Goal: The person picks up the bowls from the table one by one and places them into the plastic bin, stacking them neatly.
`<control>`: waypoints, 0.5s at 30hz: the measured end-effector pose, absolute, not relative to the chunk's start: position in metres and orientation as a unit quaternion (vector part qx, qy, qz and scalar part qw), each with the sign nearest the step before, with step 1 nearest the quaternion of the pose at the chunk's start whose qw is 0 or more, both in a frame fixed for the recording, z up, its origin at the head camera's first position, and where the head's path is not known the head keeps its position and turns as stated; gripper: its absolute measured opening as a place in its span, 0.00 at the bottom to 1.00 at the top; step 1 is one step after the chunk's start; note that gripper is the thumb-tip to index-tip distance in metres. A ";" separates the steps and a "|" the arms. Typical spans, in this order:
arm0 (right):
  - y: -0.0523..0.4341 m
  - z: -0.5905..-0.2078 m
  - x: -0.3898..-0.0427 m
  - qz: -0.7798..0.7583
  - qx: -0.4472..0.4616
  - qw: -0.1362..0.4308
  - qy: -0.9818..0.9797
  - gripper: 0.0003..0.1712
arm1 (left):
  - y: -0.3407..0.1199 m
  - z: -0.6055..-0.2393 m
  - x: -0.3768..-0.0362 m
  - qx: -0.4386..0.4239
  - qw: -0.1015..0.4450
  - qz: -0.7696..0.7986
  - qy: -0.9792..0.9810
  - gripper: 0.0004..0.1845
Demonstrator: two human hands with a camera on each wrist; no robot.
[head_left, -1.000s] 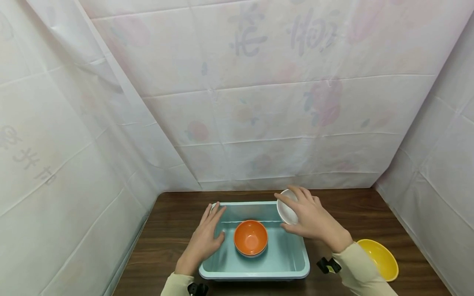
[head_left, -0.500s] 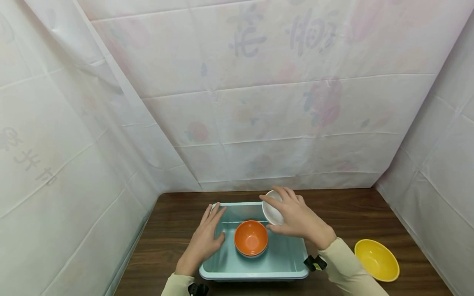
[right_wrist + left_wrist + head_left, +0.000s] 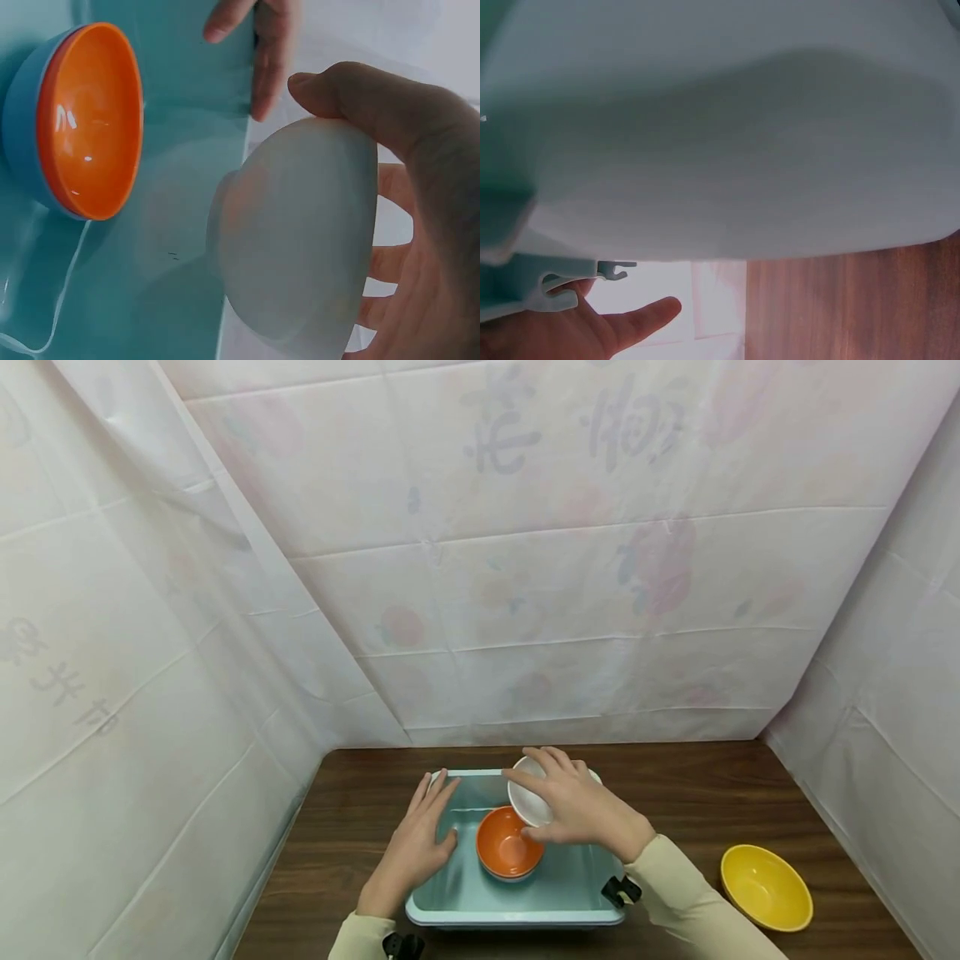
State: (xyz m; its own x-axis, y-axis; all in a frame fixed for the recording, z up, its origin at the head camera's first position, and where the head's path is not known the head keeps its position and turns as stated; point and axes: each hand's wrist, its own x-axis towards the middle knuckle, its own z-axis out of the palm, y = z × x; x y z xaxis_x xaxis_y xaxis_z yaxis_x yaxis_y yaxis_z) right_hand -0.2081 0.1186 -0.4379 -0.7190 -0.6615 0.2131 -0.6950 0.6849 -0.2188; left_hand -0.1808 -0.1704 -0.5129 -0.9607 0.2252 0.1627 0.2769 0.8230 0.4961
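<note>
A white bowl [image 3: 528,808] is tilted above the light-blue basin [image 3: 517,917], its rim gripped between the thumb and fingers of my right hand [image 3: 585,806]. In the right wrist view the white bowl [image 3: 292,232] hangs apart from an orange bowl [image 3: 97,124]. That orange bowl is nested in a blue bowl [image 3: 22,127] on the basin's floor. At the basin's left side, my left hand [image 3: 411,853] rests with its fingers extended and thumb apart. The left wrist view is mostly filled by the basin's outer wall [image 3: 727,172].
To the right of the basin, a yellow bowl [image 3: 767,888] stands on the dark wooden table [image 3: 690,793]. Pale printed sheets [image 3: 525,577] hang behind the table and along both sides.
My right hand has moved left with the white bowl, from the basin's right edge to just behind and above the orange bowl. My left hand stays in place.
</note>
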 end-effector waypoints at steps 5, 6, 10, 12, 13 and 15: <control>0.114 -0.441 -0.211 0.132 0.396 0.048 -0.907 0.44 | -0.171 -0.512 -0.181 -0.137 0.054 -0.265 -0.953 0.43; 0.113 -0.442 -0.212 0.128 0.400 0.045 -0.906 0.44 | -0.171 -0.513 -0.181 -0.137 0.055 -0.264 -0.953 0.43; 0.110 -0.446 -0.215 0.123 0.414 0.035 -0.901 0.45 | -0.170 -0.512 -0.182 -0.137 0.054 -0.266 -0.953 0.43; 0.107 -0.448 -0.216 0.125 0.418 0.028 -0.899 0.45 | -0.170 -0.512 -0.182 -0.139 0.055 -0.267 -0.952 0.43; 0.106 -0.450 -0.216 0.127 0.418 0.023 -0.899 0.44 | -0.170 -0.513 -0.181 -0.139 0.054 -0.265 -0.953 0.43; 0.103 -0.452 -0.216 0.131 0.419 0.010 -0.898 0.44 | -0.171 -0.513 -0.181 -0.139 0.053 -0.262 -0.954 0.43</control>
State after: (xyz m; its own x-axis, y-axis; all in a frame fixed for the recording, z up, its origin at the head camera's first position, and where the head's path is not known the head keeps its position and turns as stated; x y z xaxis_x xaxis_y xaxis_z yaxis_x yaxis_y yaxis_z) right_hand -0.2157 0.1030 -0.4524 -0.6479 -0.7509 0.1277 -0.7561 0.6137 -0.2275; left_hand -0.1808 -0.1707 -0.5128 -0.9559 0.2369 0.1738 0.2925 0.8243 0.4847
